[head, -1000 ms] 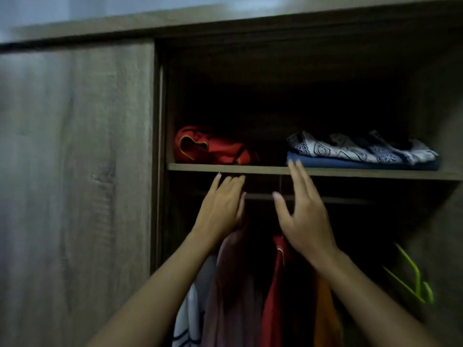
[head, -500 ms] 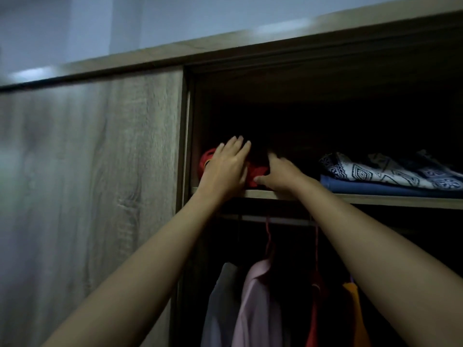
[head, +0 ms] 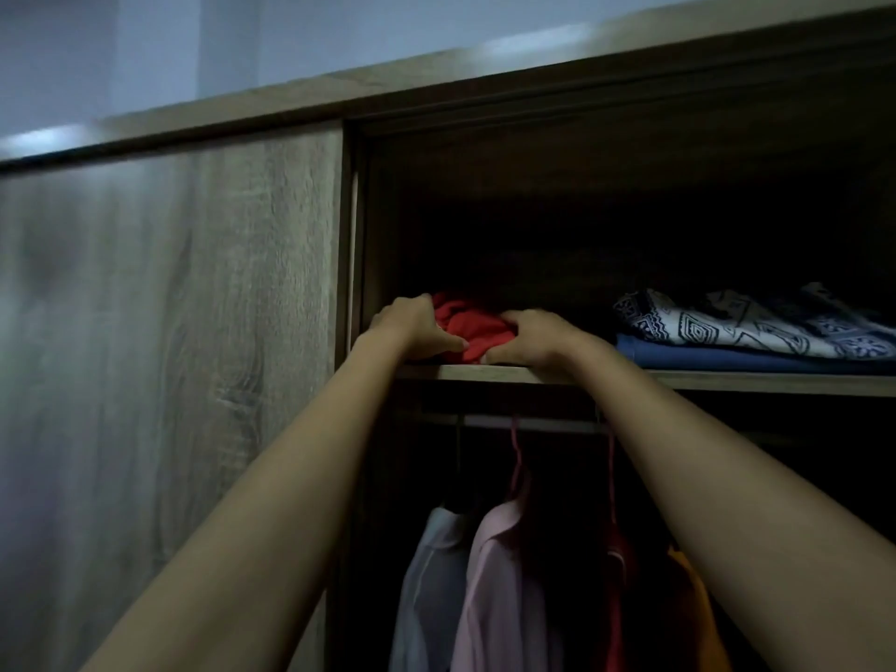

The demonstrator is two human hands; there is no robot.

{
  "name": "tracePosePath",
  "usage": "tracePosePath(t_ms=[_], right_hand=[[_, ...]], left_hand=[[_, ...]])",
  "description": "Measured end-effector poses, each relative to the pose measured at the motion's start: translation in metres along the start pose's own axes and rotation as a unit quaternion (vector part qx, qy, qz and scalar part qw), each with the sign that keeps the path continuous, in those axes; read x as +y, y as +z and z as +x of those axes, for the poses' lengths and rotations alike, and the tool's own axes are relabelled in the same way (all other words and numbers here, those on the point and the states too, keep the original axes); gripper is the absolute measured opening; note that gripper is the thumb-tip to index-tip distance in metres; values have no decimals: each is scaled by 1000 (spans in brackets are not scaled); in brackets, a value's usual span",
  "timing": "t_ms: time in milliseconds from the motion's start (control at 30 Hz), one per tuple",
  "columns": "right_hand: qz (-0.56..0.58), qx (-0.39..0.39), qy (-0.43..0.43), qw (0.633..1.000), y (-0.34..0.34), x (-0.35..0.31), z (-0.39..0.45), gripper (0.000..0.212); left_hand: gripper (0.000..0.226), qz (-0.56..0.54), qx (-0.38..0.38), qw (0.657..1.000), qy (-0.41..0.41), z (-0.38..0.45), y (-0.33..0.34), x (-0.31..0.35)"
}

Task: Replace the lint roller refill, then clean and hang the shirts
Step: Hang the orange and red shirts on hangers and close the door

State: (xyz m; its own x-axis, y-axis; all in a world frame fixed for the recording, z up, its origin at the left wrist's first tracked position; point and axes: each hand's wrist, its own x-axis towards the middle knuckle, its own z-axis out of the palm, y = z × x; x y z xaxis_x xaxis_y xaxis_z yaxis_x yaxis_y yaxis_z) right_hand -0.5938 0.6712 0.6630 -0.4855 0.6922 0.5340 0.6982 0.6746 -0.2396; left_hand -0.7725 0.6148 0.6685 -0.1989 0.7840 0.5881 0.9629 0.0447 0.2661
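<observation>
A crumpled red shirt (head: 472, 327) lies on the wardrobe's upper shelf (head: 727, 380), at its left end. My left hand (head: 412, 327) grips the shirt's left side, fingers curled over the cloth. My right hand (head: 528, 334) grips its right side, the thumb tucked under the front edge. Both arms reach up from below. Under the shelf, a white shirt (head: 426, 584), a pink shirt (head: 499, 589), a red garment (head: 618, 589) and an orange one (head: 698, 608) hang from the rail (head: 548, 424).
A patterned white-and-navy cloth (head: 746, 324) sits folded on a blue one (head: 727, 358) at the right of the same shelf. The wooden sliding door (head: 169, 356) covers the wardrobe's left half. The compartment behind the shirt is dark.
Both hands rose from the hanging rail to the upper shelf, then closed on the red shirt from either side. The view tilted upward.
</observation>
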Motion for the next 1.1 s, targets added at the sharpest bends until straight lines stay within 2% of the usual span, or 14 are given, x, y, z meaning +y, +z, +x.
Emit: tracePosePath(t_ms=[67, 133, 233, 300, 433, 533, 600, 667, 733, 800, 867, 1000, 1100], right_hand=[[-8, 17, 16, 1000, 1, 0, 0, 64], [20, 27, 5, 999, 0, -2, -5, 48], [49, 46, -45, 997, -5, -7, -26, 36], [34, 86, -72, 993, -8, -11, -47, 36], [-19, 206, -99, 973, -13, -22, -99, 34], [46, 223, -110, 967, -13, -30, -143, 32], [98, 198, -94, 971, 1, -25, -172, 31], [133, 177, -61, 973, 27, -14, -200, 34], [179, 159, -19, 971, 59, 1, -232, 31], [253, 134, 36, 957, 90, 16, -265, 31], [341, 103, 87, 930, 119, 29, -297, 38], [419, 52, 146, 895, 160, 45, -352, 28], [418, 5, 192, 888, 185, 58, -384, 21]], left_hand=[[78, -6, 17, 1000, 15, -7, 0, -1], [73, 59, 58, 996, 39, -20, 0, 4], [72, 141, 107, 982, 71, -47, -4, 12], [77, 101, 115, 984, 89, -64, -10, 10], [73, -61, 149, 975, 153, -109, -14, 10], [74, -87, 179, 966, 168, -151, -11, 18], [79, -126, 159, 966, 163, -177, -3, 18], [91, -175, 104, 967, 154, -202, 13, 14], [103, -239, 14, 961, 138, -230, 34, 10], [105, -317, -81, 936, 130, -259, 55, 6], [93, -361, -126, 915, 129, -285, 80, 2], [52, -385, -115, 911, 92, -322, 130, -5], [47, -374, -126, 917, 67, -336, 160, -6]])
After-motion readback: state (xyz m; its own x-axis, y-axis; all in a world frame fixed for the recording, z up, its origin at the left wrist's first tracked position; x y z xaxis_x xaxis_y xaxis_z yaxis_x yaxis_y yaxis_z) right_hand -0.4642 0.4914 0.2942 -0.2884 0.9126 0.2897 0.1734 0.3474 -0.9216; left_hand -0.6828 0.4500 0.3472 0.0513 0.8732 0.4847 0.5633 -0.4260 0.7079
